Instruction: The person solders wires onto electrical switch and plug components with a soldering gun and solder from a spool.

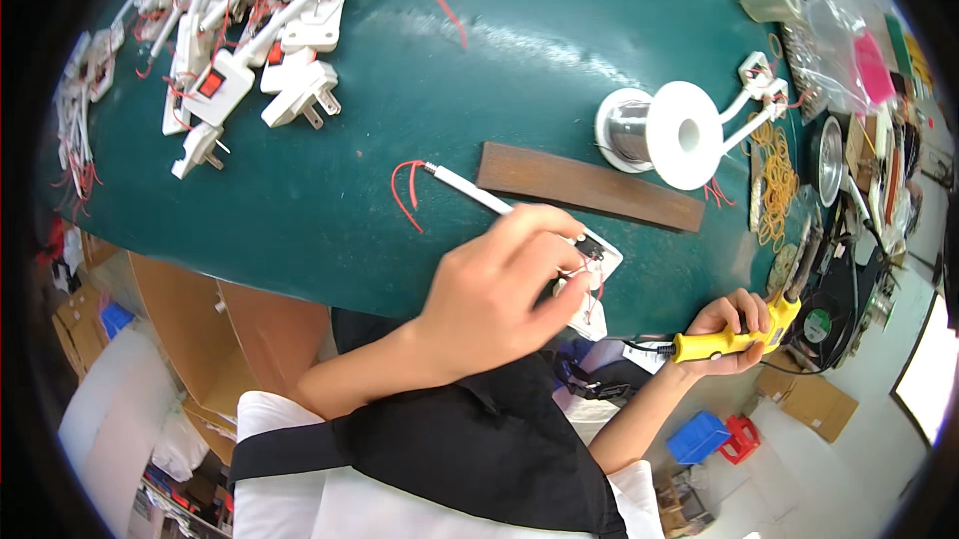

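Observation:
My left hand (504,284) is closed over a small white plug housing (605,257), its fingers and thumb pinching it near the table's front edge. The housing lies opened, with a black part and thin red wires inside; my fingers hide some of it. A white tube (470,189) extends from under my fingers to the upper left and ends in loose red wires (404,201). Lower right, my right hand (734,329) grips the yellow handle of a soldering iron (711,345). Its metal end points away from me, up beside the table's right edge.
A dark wooden bar (589,186) lies just beyond the housing. Behind it stands a solder wire spool (683,135). White plugs with red switches (218,87) are heaped at the far left. Rubber bands (774,184) and a round metal dish (829,161) are at the right.

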`<state>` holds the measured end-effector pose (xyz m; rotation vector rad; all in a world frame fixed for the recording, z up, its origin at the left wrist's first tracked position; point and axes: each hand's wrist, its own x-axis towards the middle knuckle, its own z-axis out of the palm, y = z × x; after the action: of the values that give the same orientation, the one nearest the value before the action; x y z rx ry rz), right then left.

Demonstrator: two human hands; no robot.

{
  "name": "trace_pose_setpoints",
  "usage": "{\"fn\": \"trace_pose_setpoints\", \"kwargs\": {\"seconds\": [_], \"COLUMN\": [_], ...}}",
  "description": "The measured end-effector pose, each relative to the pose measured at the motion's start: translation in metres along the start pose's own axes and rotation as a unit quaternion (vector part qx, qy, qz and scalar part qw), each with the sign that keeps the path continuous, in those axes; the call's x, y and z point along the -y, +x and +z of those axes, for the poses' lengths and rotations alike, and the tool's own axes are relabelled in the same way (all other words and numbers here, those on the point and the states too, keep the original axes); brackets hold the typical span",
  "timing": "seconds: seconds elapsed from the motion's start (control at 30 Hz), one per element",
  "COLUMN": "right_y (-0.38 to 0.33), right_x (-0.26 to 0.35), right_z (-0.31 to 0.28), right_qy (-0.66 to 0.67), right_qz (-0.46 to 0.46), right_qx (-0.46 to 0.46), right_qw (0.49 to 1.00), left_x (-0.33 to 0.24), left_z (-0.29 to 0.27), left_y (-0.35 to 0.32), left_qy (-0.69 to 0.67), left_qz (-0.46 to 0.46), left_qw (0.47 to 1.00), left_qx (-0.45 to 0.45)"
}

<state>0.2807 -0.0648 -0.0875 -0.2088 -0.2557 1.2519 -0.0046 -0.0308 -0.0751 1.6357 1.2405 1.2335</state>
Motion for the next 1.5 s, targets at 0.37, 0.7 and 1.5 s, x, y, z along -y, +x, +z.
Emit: {"fn": "trace_pose_setpoints", "kwargs": {"seconds": [0.37, 0.7, 1.5], "right_y": [0.02, 0.002, 0.005], "right_x": [-0.014, 0.002, -0.002], "right_z": [0.016, 0.005, 0.003], "right_qy": [0.047, 0.004, -0.012], "right_qz": [0.029, -0.006, 0.014], "right_qx": [0.0, 0.037, 0.036], "right_qw": [0.998, 0.999, 0.999], "left_x": [0.001, -0.025, 0.016], "left_z": [-0.074, -0.194, -0.306], "left_y": [0.02, 0.037, 0.119], "left_qy": [0.352, 0.194, 0.268], "left_qz": [0.165, -0.009, 0.109], "left_qw": [0.911, 0.955, 0.928], "left_qx": [0.135, -0.224, -0.236]}}
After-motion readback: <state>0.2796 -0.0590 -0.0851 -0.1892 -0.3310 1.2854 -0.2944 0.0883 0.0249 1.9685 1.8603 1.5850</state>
